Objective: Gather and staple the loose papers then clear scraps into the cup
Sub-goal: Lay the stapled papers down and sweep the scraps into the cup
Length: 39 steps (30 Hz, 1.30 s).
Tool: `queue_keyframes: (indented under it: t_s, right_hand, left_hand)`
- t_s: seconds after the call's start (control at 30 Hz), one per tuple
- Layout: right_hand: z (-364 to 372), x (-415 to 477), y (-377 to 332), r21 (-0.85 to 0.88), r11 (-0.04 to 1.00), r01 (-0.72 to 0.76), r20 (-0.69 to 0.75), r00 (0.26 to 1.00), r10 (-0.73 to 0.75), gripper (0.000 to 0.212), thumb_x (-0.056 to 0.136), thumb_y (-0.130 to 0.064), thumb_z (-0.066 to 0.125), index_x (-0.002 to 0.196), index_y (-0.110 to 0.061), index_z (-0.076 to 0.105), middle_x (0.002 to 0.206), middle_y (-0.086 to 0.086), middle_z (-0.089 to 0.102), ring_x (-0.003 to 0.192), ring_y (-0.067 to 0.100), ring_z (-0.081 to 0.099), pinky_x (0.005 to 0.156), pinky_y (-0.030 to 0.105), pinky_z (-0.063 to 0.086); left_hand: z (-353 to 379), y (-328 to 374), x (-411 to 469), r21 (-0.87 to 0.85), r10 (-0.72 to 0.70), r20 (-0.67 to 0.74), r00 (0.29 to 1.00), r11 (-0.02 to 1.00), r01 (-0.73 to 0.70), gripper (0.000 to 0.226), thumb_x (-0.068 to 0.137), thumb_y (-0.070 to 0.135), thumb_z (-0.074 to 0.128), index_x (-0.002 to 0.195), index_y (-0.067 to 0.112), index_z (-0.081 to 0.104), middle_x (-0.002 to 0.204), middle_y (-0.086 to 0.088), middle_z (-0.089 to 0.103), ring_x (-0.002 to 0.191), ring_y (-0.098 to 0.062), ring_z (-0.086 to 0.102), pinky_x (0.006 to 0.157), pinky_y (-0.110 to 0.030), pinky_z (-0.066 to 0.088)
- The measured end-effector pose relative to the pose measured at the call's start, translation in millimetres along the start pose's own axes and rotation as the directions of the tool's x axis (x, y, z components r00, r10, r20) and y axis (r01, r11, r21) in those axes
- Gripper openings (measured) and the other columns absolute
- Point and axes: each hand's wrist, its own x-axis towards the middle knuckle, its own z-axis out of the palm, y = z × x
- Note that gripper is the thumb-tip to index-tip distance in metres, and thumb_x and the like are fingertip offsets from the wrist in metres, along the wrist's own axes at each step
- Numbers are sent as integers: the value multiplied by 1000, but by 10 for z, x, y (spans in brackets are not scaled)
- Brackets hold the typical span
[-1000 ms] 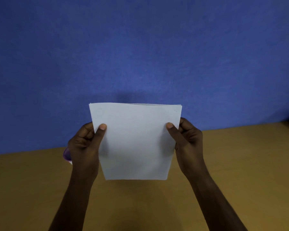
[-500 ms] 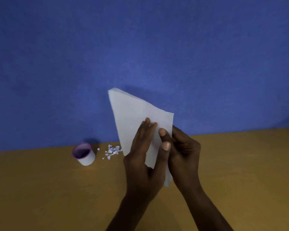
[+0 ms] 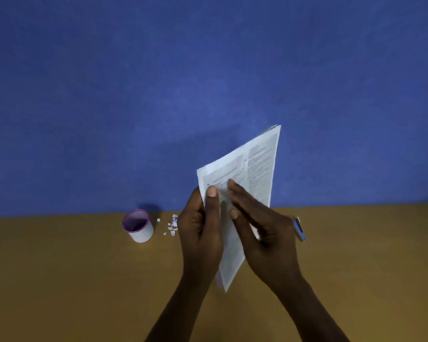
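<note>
A stack of white printed papers point(image 3: 253, 169) stands tilted above the table, printed side toward me. My left hand point(image 3: 200, 233) grips its left edge, thumb on the front. My right hand point(image 3: 260, 225) lies with straight fingers flat against the printed face. A white cup with a purple inside point(image 3: 137, 225) stands on the table to the left. Small white paper scraps point(image 3: 171, 224) lie just right of the cup. A blue stapler point(image 3: 299, 229) pokes out from behind my right hand.
The brown table point(image 3: 84, 280) runs up to a blue wall point(image 3: 158, 95) at the back. My forearms cross the near middle of the table.
The stack has been turned over, from its blank side to its printed side, and now leans right. The hands swapped roles: the left grips the edge, the right lies flat on it.
</note>
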Motion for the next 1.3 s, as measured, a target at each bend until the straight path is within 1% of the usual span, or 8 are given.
queue_keyframes:
  t_s: [0.1, 0.17, 0.33, 0.47, 0.6, 1.03, 1.17, 1.3]
  right_hand:
    - [-244, 84, 207, -209, 978, -19, -231, 972, -31, 33, 95, -4, 69, 128, -8, 69, 140, 5, 65, 134, 16, 60, 110, 33, 50]
    - [-436, 185, 422, -124, 984, -129, -352, 933, 78, 40, 98, -12, 68, 137, -6, 62, 145, 5, 61, 139, 17, 55, 114, 39, 46]
    - [-625, 280, 767, 192, 943, -272, -144, 943, 301, 32, 101, -19, 60, 130, -5, 61, 128, 4, 69, 124, 21, 64, 96, 33, 55]
    - [-608, 154, 840, 339, 881, -330, -73, 925, 374, 25, 96, -15, 61, 116, 0, 65, 118, 9, 74, 110, 33, 69, 88, 45, 57]
    - [-575, 12, 782, 470, 802, -368, -72, 890, 450, 17, 93, -7, 64, 110, -2, 62, 112, 5, 76, 106, 29, 72, 84, 32, 60]
    - [-704, 77, 812, 401, 828, -392, -202, 844, 497, 23, 90, -13, 68, 110, -3, 72, 111, 10, 78, 106, 31, 74, 89, 40, 60]
    - [-738, 59, 912, 370, 806, -462, -107, 840, 531, 25, 92, -11, 65, 115, -4, 71, 116, 12, 77, 108, 31, 73, 90, 45, 59]
    - [-738, -69, 1100, 369, 750, -548, -7, 806, 592, 31, 94, -1, 62, 124, -5, 70, 119, 10, 77, 107, 28, 74, 83, 33, 62]
  left_hand:
    - [-84, -37, 70, 12, -21, -28, 999, 1000, 21, 27, 110, 21, 46, 106, 23, 73, 108, 1, 78, 104, -20, 74, 84, -41, 57]
    - [-144, -31, 120, 1, -45, -4, 999, 999, 45, 27, 109, 22, 47, 102, 24, 73, 107, 0, 78, 103, -22, 74, 79, -40, 56]
    - [-218, 21, 198, -36, -59, 63, 996, 997, 61, 28, 108, 22, 48, 102, 28, 75, 108, -2, 79, 99, -23, 76, 76, -37, 59]
    - [-261, 11, 261, -69, -42, 72, 997, 996, 47, 26, 107, 16, 48, 100, 16, 72, 100, -4, 79, 89, -21, 76, 70, -31, 58]
    - [-280, -58, 315, -69, -37, 56, 998, 997, 41, 24, 107, 17, 49, 98, 13, 70, 95, -5, 79, 84, -22, 76, 68, -33, 59]
    - [-354, -667, 125, 118, -148, 155, 977, 984, 131, 23, 101, 24, 58, 120, 16, 68, 116, -1, 78, 106, -22, 75, 87, -46, 63]
    - [-354, -901, 5, 71, -224, 92, 970, 973, 218, 17, 104, 15, 59, 115, 17, 72, 111, -3, 79, 103, -23, 76, 82, -37, 63]
    - [-284, -1094, 83, 141, -237, 77, 968, 964, 225, 17, 103, 16, 57, 114, 16, 71, 107, 0, 79, 97, -19, 76, 78, -33, 63]
